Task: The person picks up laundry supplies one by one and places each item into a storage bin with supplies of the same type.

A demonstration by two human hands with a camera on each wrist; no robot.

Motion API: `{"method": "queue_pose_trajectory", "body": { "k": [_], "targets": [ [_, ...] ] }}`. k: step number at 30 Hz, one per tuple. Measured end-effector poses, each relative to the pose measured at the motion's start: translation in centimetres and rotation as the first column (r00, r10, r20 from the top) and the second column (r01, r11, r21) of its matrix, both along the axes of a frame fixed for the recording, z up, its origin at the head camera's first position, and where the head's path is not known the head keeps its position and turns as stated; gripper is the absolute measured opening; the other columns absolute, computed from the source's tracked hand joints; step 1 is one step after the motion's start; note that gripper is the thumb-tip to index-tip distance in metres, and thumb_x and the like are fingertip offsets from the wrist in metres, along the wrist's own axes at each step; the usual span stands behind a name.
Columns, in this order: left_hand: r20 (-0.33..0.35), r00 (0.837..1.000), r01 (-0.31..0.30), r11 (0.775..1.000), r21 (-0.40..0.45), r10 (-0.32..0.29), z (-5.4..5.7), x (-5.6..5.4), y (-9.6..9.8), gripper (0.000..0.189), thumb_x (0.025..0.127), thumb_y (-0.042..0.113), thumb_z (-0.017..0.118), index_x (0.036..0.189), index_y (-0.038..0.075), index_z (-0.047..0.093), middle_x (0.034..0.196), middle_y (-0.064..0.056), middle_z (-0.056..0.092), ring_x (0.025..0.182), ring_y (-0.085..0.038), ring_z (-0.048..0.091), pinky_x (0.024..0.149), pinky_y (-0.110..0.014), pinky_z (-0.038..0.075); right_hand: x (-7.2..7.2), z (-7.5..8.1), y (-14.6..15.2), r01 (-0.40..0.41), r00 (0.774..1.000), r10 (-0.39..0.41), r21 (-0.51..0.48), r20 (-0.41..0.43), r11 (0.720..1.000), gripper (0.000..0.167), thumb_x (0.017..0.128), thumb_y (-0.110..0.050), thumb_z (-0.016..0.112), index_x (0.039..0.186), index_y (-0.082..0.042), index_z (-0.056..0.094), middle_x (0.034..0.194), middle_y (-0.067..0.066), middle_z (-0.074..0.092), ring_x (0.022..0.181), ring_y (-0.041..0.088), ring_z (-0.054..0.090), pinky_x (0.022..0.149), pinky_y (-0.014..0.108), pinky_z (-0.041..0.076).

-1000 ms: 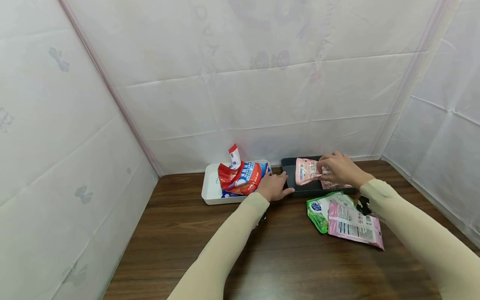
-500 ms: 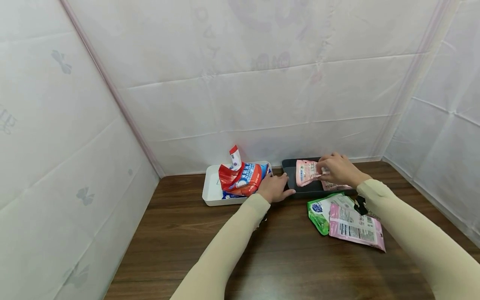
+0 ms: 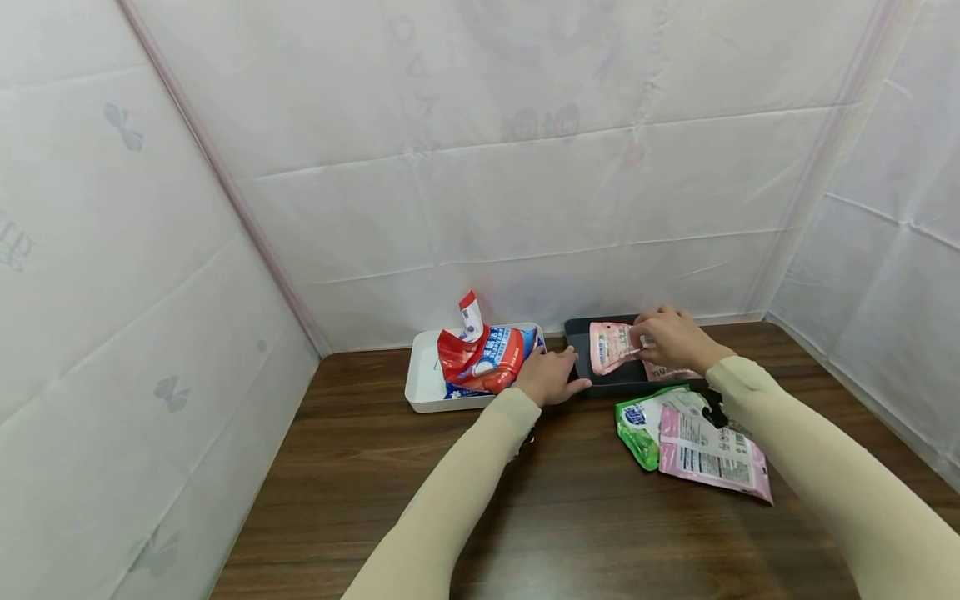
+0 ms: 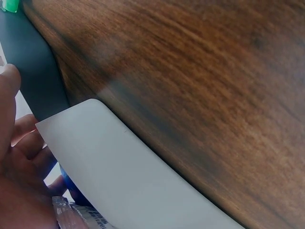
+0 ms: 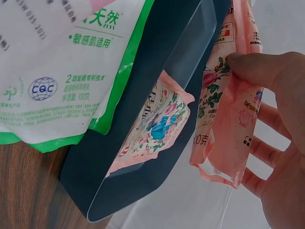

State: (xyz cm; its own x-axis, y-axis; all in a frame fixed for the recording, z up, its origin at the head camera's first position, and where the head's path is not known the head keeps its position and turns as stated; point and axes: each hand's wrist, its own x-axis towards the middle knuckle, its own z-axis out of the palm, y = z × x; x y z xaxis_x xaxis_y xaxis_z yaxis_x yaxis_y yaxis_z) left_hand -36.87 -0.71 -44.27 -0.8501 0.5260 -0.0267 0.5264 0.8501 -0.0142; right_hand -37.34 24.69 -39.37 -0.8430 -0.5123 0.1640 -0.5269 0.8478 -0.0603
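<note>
My right hand (image 3: 675, 340) pinches a pink floral packet (image 3: 611, 347) between thumb and fingers, holding it on edge over the dark grey tray (image 3: 579, 333). A second pink packet (image 5: 155, 121) lies inside that tray, partly covered by the hand in the head view. Where the two trays meet, my left hand (image 3: 546, 375) rests with fingers spread, reaching over the corner of the white tray (image 4: 114, 157). Its thumb is at the dark tray's near wall. Inside the white tray (image 3: 424, 375) lies a crumpled red and blue bag (image 3: 487, 362), overlapped by the left fingers.
Before the dark tray, a green and white pouch (image 3: 639, 425) lies on the brown wooden table (image 3: 585, 525), partly under a pink and white pouch (image 3: 712, 454). The right forearm passes over their right side. White sheeting (image 3: 480, 208) stands behind and on both sides.
The right hand and its pink packet have shifted very slightly to the left and down in the head view. The left hand stays in place.
</note>
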Motion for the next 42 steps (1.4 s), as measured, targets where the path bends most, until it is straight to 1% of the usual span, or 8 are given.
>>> {"method": "queue_pose_trajectory", "body": {
  "k": [3, 10, 16, 20, 26, 33, 38, 42],
  "targets": [
    [0.000, 1.000, -0.001, 1.000, 0.002, 0.001, -0.1, -0.1, 0.0, 0.070, 0.101, 0.063, 0.049, 0.155, 0.019, 0.048, 0.156, -0.001, 0.050, 0.136, -0.018, 0.056, 0.123, -0.044, 0.029, -0.3, -0.1, -0.2, 0.001, 1.000, -0.001, 0.003, 0.004, 1.000, 0.019, 0.086, -0.017, 0.084, 0.078, -0.025, 0.069, 0.123, 0.015, 0.069, 0.111, 0.044, 0.054, 0.092, 0.072, 0.041],
    [-0.040, 0.999, 0.012, 1.000, -0.017, -0.013, -0.7, -0.4, 0.4, 0.068, 0.102, 0.063, 0.047, 0.153, 0.017, 0.051, 0.155, -0.001, 0.051, 0.134, -0.017, 0.057, 0.122, -0.045, 0.030, -0.7, -0.6, -0.3, 0.000, 1.000, 0.000, 0.008, -0.020, 1.000, 0.019, 0.085, -0.015, 0.084, 0.076, -0.025, 0.071, 0.120, 0.013, 0.071, 0.108, 0.042, 0.052, 0.092, 0.072, 0.039],
    [-0.035, 0.999, 0.001, 1.000, -0.016, -0.002, -0.5, -0.2, 0.4, 0.069, 0.102, 0.063, 0.047, 0.153, 0.018, 0.051, 0.156, -0.001, 0.050, 0.134, -0.016, 0.057, 0.123, -0.044, 0.029, -0.9, -0.7, -0.5, 0.004, 0.999, -0.004, -0.006, -0.034, 1.000, 0.018, 0.083, -0.011, 0.085, 0.076, -0.022, 0.072, 0.119, 0.014, 0.071, 0.107, 0.043, 0.052, 0.092, 0.071, 0.039],
    [-0.031, 1.000, -0.001, 1.000, -0.021, 0.000, -0.5, -0.1, 0.4, 0.069, 0.102, 0.064, 0.046, 0.154, 0.019, 0.050, 0.156, 0.000, 0.049, 0.135, -0.016, 0.056, 0.123, -0.045, 0.029, -1.0, -0.8, -0.7, 0.008, 0.999, -0.008, -0.008, -0.040, 1.000, 0.020, 0.084, -0.011, 0.085, 0.075, -0.022, 0.070, 0.117, 0.014, 0.071, 0.106, 0.042, 0.051, 0.091, 0.069, 0.039],
    [-0.019, 1.000, -0.002, 1.000, -0.009, 0.002, -0.6, -0.2, 0.4, 0.069, 0.101, 0.064, 0.047, 0.154, 0.019, 0.050, 0.156, 0.000, 0.049, 0.136, -0.016, 0.055, 0.123, -0.044, 0.028, -1.2, -0.9, -0.8, 0.014, 1.000, -0.014, 0.002, -0.027, 1.000, 0.019, 0.085, -0.012, 0.084, 0.076, -0.022, 0.071, 0.118, 0.013, 0.071, 0.105, 0.042, 0.050, 0.091, 0.067, 0.039],
    [-0.004, 1.000, -0.008, 1.000, 0.018, 0.008, -0.5, -0.2, 0.5, 0.068, 0.101, 0.063, 0.050, 0.153, 0.019, 0.052, 0.155, -0.001, 0.050, 0.136, -0.017, 0.056, 0.123, -0.044, 0.028, -1.7, -1.3, -0.7, 0.022, 0.999, -0.022, 0.003, -0.027, 1.000, 0.021, 0.086, -0.013, 0.083, 0.075, -0.022, 0.068, 0.120, 0.014, 0.070, 0.108, 0.044, 0.049, 0.092, 0.070, 0.037],
    [0.005, 1.000, -0.011, 1.000, 0.013, 0.011, -0.3, -0.1, 0.4, 0.069, 0.101, 0.063, 0.050, 0.154, 0.019, 0.050, 0.155, -0.001, 0.051, 0.135, -0.017, 0.056, 0.123, -0.043, 0.028, -1.9, -1.5, -0.8, 0.022, 0.999, -0.022, 0.000, -0.034, 1.000, 0.023, 0.087, -0.011, 0.082, 0.076, -0.022, 0.065, 0.122, 0.014, 0.069, 0.110, 0.045, 0.049, 0.093, 0.071, 0.036],
    [0.000, 1.000, -0.011, 1.000, 0.004, 0.011, -0.2, -0.1, 0.4, 0.070, 0.101, 0.063, 0.049, 0.155, 0.018, 0.048, 0.155, -0.001, 0.051, 0.135, -0.017, 0.056, 0.124, -0.043, 0.027, -2.1, -1.5, -1.0, 0.018, 0.999, -0.018, -0.001, -0.042, 1.000, 0.023, 0.088, -0.010, 0.081, 0.077, -0.021, 0.065, 0.118, 0.013, 0.069, 0.109, 0.044, 0.049, 0.093, 0.070, 0.037]
  ]
}}
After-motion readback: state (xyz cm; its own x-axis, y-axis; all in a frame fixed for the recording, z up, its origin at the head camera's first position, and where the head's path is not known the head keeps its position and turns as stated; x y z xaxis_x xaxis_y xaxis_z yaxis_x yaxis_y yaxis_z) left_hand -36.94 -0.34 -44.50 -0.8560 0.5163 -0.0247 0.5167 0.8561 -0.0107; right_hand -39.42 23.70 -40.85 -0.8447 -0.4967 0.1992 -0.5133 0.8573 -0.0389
